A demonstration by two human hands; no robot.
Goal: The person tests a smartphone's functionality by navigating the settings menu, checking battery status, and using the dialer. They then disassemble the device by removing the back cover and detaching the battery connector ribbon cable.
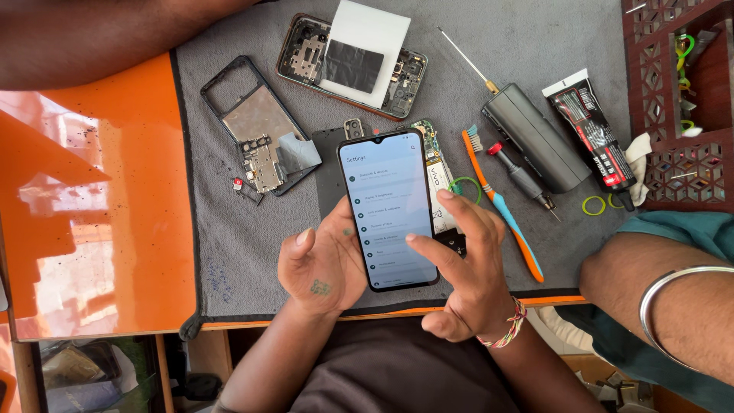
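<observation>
Phone (pixel 388 208), its screen lit with a menu list, rests in my left hand (pixel 321 264), which grips its left edge above the grey mat (pixel 229 245) on the tabletop (pixel 99 214). My right hand (pixel 462 264) holds nothing, fingers loose, 1 fingertip touching the screen. A toothbrush (pixel 501 203) lies just right.
</observation>
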